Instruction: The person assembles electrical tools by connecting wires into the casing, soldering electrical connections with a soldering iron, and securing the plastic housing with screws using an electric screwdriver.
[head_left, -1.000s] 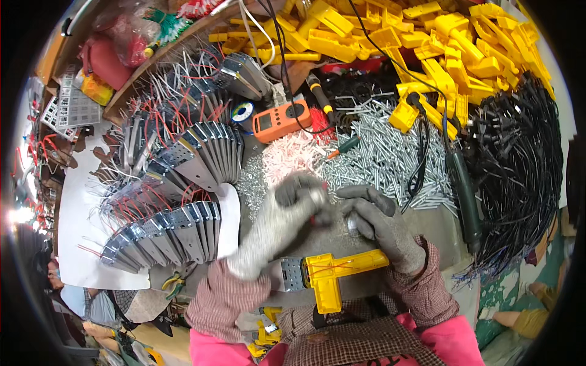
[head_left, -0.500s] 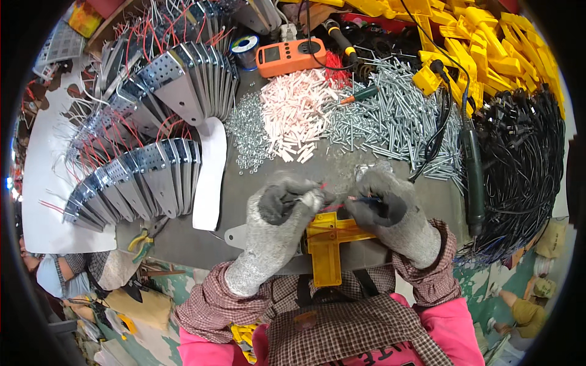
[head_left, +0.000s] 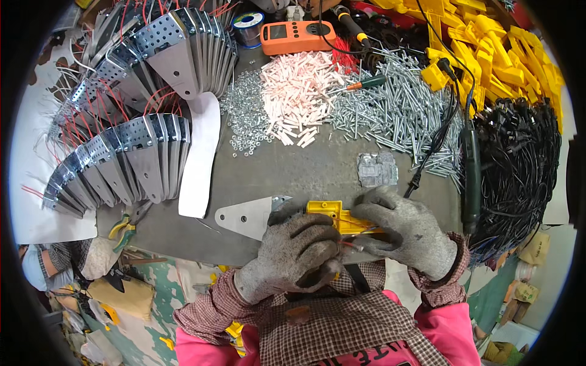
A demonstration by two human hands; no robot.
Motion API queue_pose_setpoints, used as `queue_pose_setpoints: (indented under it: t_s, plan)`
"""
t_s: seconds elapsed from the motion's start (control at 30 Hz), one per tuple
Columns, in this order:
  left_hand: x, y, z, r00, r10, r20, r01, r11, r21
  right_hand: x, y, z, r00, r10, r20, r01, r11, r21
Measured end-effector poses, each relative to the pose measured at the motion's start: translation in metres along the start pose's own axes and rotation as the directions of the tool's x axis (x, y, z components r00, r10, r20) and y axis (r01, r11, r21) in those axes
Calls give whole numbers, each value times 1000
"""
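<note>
At the table's front edge lies a yellow plastic housing (head_left: 329, 209), with thin wires in its channel. A grey metal plate with holes (head_left: 247, 218) reaches out from its left side. My left hand (head_left: 299, 247), in a grey glove, is wrapped over the lower part of the housing and hides most of it. My gloved right hand (head_left: 406, 229) has its fingers bent against the housing's right end. Its thumb and fingers close on a thin reddish wire (head_left: 349, 244), partly hidden between the two hands.
Metal plates with red wires (head_left: 128, 158) stand in rows at left, beside a white strip (head_left: 200, 155). Behind lie nuts (head_left: 244, 116), pinkish sleeves (head_left: 299, 91), screws (head_left: 397, 104), and an orange meter (head_left: 297, 38). Black cords (head_left: 513, 177) and a soldering iron (head_left: 470, 183) are right; pliers (head_left: 125, 232) left.
Both hands have come down toward the front edge. The left hand has moved from pinching wires above the housing to covering its lower part. The view has shifted, showing more of the metal plate.
</note>
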State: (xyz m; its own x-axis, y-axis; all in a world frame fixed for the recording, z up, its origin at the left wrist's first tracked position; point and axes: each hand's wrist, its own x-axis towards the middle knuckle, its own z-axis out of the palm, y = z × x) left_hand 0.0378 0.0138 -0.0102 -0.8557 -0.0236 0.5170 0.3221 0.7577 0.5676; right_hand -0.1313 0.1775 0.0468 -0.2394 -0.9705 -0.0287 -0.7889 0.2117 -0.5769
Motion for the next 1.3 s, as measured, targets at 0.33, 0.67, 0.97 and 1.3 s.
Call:
queue_pose_setpoints:
  t_s: [0.33, 0.67, 0.97, 1.3]
  plan:
    - [-1, -3, 1, 992, -54, 116, 61, 996, -62, -2, 8, 2, 998, -20, 62, 18, 999, 42]
    - [49, 9, -3, 967, -250, -47, 254, 958, 134, 15, 27, 7, 954, 300, 0, -260, 826, 500]
    - [53, 4, 5, 860, -510, -23, 452, 781, -432, 16, 15, -1, 991, 113, -73, -74, 910, 408]
    - [42, -11, -4, 840, -535, 93, 477, 646, -595, 41, 29, 5, 960, 272, 67, -205, 517, 831]
